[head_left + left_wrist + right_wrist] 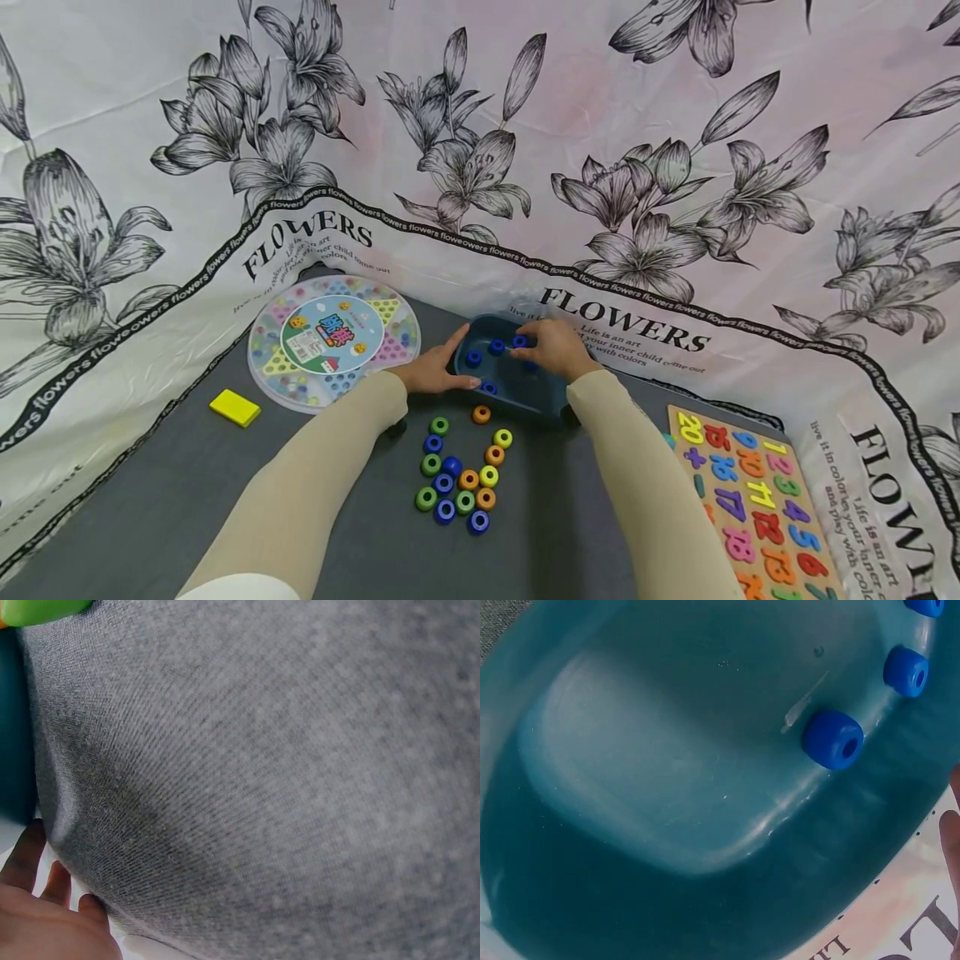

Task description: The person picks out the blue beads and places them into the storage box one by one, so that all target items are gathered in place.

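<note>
A dark teal plastic basin (517, 392) stands at the back of the grey table, with several blue beads (474, 357) inside it. My left hand (433, 367) holds the basin's left end, thumb along the near rim and fingers at the far side. Over the basin, my right hand (558, 346) pinches a blue bead (521, 342) between thumb and fingertips. In the right wrist view, blue beads (832, 739) lie along the basin's inner edge, and fingertips (951, 832) show at the right border. Fingers (56, 885) of my left hand appear low in the left wrist view.
Loose green, blue, orange and yellow beads (465, 501) lie in front of the basin. A round board game (333, 342) is at the left, near a yellow block (235, 408). A number puzzle board (757, 500) lies at the right. Flower-printed cloth (480, 242) hangs behind.
</note>
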A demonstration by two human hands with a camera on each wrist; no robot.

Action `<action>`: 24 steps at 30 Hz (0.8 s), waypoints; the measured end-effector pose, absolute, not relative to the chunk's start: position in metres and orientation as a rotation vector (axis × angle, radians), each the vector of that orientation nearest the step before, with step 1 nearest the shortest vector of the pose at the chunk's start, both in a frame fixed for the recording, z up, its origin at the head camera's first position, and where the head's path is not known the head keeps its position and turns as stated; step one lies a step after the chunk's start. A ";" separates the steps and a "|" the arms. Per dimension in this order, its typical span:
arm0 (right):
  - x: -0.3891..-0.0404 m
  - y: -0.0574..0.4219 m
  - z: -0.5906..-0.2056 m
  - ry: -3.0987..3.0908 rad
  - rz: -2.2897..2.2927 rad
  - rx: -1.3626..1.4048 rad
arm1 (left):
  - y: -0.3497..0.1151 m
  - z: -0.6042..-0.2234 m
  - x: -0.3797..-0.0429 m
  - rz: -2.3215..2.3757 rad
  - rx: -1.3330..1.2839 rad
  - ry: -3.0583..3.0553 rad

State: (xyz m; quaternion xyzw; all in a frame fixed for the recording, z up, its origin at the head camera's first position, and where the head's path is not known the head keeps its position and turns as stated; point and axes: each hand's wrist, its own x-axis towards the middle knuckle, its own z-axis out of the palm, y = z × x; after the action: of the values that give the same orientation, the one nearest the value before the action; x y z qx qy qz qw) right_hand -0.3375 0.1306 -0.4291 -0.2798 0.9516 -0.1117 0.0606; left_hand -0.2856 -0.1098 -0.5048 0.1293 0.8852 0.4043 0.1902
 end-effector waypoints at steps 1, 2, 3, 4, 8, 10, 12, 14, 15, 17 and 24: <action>-0.337 0.130 -0.429 2.880 -0.330 -0.850 | -0.110 -0.505 -0.285 1.137 0.363 2.487; -0.337 0.130 -0.430 2.879 -0.328 -0.854 | -0.110 -0.505 -0.285 1.137 0.362 2.486; -0.337 0.130 -0.430 2.880 -0.325 -0.857 | -0.110 -0.506 -0.284 1.137 0.362 2.486; -0.337 0.130 -0.431 2.879 -0.326 -0.861 | -0.110 -0.506 -0.284 1.138 0.361 2.487; -0.338 0.129 -0.433 2.865 -0.331 -0.860 | -0.111 -0.507 -0.282 1.142 0.360 2.491; -0.338 0.130 -0.433 2.838 -0.349 -0.844 | -0.111 -0.508 -0.282 1.140 0.358 2.489; -0.338 0.130 -0.426 2.831 -0.388 -0.815 | -0.111 -0.508 -0.282 1.144 0.367 2.479; -0.339 0.130 -0.411 2.860 -0.458 -0.808 | -0.110 -0.507 -0.282 1.152 0.385 2.473; -0.339 0.129 -0.400 2.883 -0.510 -0.816 | -0.110 -0.507 -0.283 1.153 0.387 2.472; -0.338 0.127 -0.376 2.943 -0.603 -0.877 | -0.110 -0.507 -0.284 1.162 0.391 2.478; -0.295 0.108 -0.344 2.927 -0.511 -1.488 | -0.113 -0.506 -0.286 1.188 0.416 2.463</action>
State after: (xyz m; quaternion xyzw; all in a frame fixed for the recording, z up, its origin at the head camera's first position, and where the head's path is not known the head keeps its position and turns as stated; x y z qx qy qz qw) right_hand -0.2947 0.1080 -0.3435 -0.4459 0.8772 -0.1531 -0.0908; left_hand -0.2861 -0.1127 -0.5061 0.1479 0.8747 0.4220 0.1868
